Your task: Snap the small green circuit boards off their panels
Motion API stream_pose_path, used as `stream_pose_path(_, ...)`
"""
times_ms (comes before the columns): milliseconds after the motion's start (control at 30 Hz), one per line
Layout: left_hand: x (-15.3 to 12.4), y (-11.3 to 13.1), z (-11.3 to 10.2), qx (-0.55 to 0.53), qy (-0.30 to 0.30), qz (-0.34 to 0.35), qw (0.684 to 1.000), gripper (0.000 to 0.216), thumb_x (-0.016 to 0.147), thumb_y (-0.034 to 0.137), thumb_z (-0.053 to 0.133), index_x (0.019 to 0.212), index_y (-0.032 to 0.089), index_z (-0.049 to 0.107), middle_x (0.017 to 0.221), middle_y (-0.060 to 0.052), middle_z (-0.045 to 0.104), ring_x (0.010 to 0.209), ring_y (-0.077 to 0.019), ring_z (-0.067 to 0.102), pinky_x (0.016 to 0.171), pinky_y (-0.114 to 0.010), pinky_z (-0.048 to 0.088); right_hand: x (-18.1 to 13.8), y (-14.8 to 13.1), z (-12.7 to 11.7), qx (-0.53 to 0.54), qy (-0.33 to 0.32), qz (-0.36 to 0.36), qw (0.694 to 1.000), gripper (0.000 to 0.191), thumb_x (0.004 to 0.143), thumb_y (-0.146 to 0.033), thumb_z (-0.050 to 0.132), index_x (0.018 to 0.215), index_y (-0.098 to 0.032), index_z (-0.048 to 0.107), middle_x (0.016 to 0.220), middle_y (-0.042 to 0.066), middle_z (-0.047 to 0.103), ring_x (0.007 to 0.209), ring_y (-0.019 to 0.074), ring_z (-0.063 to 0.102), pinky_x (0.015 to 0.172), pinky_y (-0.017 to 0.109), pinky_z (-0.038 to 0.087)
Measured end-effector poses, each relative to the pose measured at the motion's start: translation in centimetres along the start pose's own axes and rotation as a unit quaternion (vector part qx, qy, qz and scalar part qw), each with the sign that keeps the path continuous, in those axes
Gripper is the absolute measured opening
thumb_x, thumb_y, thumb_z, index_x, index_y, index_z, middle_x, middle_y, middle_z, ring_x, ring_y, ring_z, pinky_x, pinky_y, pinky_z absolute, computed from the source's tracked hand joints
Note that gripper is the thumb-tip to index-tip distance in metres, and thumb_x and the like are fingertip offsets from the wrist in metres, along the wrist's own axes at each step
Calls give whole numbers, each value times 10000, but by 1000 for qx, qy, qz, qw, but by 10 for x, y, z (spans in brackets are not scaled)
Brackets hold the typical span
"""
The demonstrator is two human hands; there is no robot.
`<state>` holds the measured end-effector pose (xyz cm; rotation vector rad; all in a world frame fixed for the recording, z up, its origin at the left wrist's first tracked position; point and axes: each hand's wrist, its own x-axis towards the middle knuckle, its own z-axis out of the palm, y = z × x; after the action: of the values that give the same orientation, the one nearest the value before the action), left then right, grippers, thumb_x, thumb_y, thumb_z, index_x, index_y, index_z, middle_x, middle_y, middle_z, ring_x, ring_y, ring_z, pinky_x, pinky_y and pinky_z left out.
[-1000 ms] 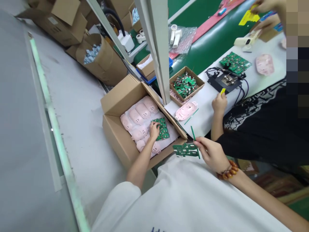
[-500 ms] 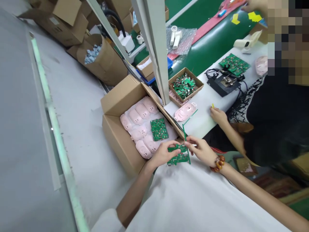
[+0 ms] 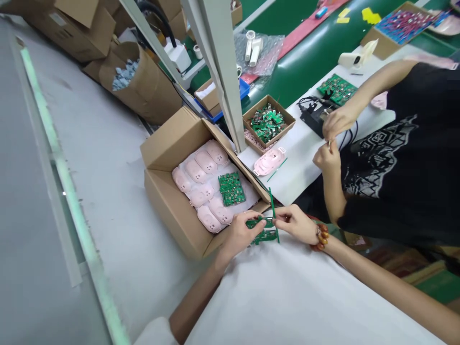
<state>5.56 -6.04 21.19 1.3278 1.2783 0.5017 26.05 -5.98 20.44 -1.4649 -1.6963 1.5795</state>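
My left hand grips a green circuit board from its left side, thumb on top. The board has gaps between its sections and lies just above my white clothing. At its right side, my right hand pinches the long thin green edge strip, which sticks up past the fingers. Whether this strip is still joined to the board along its whole length I cannot tell. Left of my hands, an open cardboard box holds pink plastic shells and a stack of green circuit boards.
On the white bench lie a pink shell, a loose green strip and a small box of green boards. A metal post rises behind the carton. To the right, a co-worker's hands work near a black device.
A green strip beside the pink shell now lies apart from the strip in my right hand. My hands stay on the board. The co-worker's hands have come together. The view has shifted slightly.
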Motion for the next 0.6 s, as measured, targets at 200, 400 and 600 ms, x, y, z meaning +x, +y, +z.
stream_pose_path(200,-5,-2,3,2,-14,-1,1000,137,879,285,678,882,193,780,856,-32,746,824,-185,678,802,-284,517,-12,-11,6,0,41,-31,999,359,791,-288,519,537,-218,274,498,-67,248,501,76,200,482,243,195)
stream_pose_path(400,-10,2,10,14,-11,-6,1000,168,893,307,657,841,190,765,804,-31,716,787,-188,648,755,-287,487,-21,-12,8,-21,74,-47,996,351,819,-266,517,535,-216,318,467,-64,312,463,77,253,472,238,232)
stream_pose_path(600,-22,-1,4,-17,3,8,1000,180,882,350,667,842,204,763,811,-42,714,796,-195,650,786,-303,493,-33,-16,14,-70,65,-86,992,346,926,-263,514,593,-213,434,489,-50,453,447,86,385,476,225,311)
